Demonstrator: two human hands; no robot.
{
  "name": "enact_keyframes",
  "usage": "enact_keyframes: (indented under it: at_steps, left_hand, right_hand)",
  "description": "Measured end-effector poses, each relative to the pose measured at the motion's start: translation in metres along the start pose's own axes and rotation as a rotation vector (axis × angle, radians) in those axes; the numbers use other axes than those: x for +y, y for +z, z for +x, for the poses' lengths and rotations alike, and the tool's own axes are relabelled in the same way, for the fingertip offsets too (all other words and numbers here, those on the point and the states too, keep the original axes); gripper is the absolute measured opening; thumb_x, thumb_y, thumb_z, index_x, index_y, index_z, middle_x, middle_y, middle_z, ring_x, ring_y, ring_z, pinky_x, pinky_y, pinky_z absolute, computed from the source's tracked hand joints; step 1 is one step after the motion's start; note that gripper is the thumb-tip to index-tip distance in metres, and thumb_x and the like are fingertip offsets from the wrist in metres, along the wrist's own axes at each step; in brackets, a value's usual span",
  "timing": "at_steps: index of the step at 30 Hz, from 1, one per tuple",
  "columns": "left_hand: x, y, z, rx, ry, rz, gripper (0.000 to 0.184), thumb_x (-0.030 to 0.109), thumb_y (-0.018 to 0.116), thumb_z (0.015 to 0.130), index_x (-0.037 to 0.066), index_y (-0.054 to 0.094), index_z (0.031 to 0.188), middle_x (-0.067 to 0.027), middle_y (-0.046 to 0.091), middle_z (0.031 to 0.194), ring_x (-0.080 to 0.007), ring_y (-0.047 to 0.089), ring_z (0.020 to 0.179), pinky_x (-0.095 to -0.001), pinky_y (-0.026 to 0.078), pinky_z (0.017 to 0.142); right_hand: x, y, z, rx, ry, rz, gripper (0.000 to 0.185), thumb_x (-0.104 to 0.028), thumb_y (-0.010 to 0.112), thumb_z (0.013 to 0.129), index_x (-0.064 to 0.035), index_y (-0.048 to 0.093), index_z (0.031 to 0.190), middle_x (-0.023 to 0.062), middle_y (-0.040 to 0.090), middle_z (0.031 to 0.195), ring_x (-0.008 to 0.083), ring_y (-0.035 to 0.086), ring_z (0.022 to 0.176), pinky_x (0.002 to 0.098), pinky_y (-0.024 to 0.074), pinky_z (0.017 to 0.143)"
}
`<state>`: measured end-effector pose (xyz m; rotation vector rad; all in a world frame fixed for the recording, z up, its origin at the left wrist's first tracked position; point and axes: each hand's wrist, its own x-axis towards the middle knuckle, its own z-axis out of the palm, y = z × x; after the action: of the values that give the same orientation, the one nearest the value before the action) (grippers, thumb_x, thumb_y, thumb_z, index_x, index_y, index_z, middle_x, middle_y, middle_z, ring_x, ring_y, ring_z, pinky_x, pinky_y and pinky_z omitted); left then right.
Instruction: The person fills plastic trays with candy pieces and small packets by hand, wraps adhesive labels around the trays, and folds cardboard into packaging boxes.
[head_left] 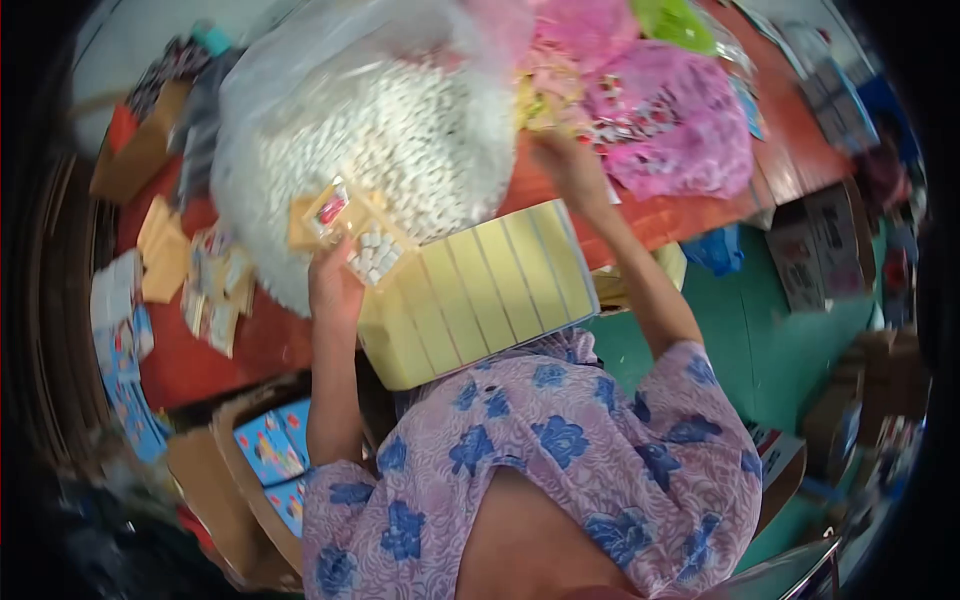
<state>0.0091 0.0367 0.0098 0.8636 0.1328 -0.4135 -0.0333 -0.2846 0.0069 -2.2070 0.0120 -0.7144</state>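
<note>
My left hand (pixel 338 275) grips a shallow open packet with a tan border (pixel 405 245); small white pieces lie in its lower part and a small red-and-white item (pixel 332 207) in its upper part. The packet is over the left end of a yellow striped board (pixel 490 290) near my lap. Behind it, a large clear plastic bag (pixel 240 150) lies open, full of small white pieces (pixel 420 130). My right hand (pixel 572 170) is above the red table near a pink bag (pixel 700 150) with red-and-white items; motion smears its fingers.
On the left of the red table (pixel 270 350) are tan packets (pixel 163 250) and several filled packets (pixel 215 280). Below them stands a cardboard box (pixel 245 500) with blue printed packs (pixel 272 445). A carton (pixel 820 245) is on the green floor at right.
</note>
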Motion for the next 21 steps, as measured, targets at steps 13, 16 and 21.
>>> enact_keyframes:
  at_steps: [13,16,21]
  left_hand:
    - [-0.046,-0.008,0.008,-0.046,-0.112,-0.078,0.038,-0.002,0.048,0.077,0.003,0.044,0.114,-0.009,0.054,0.108,-0.0223,0.054,0.097,-0.0375,0.043,0.086]
    - [-0.049,-0.015,0.006,-0.061,-0.104,-0.111,0.039,-0.001,0.049,0.077,0.005,0.044,0.115,-0.0087,0.053,0.109,-0.0226,0.054,0.098,-0.0381,0.043,0.086]
    - [-0.042,-0.007,-0.006,-0.036,-0.112,-0.096,0.038,-0.001,0.05,0.076,0.005,0.045,0.114,-0.0075,0.054,0.107,-0.0211,0.055,0.097,-0.0364,0.043,0.086]
  right_hand:
    - [-0.037,0.008,-0.041,-0.431,-0.279,-0.433,0.035,-0.015,0.065,0.064,-0.006,0.053,0.095,0.0081,0.053,0.09,0.0251,0.05,0.089,0.0373,0.0369,0.074]
    - [-0.02,0.021,-0.051,-0.555,-0.252,-0.527,0.044,-0.02,0.067,0.061,-0.0078,0.051,0.1,0.0048,0.051,0.095,0.0234,0.044,0.1,0.0402,0.0303,0.082]
    - [-0.052,0.023,-0.019,-0.59,-0.054,-0.381,0.032,-0.02,0.062,0.069,-0.0064,0.054,0.097,0.0081,0.058,0.078,0.0269,0.055,0.076,0.0369,0.0406,0.069]
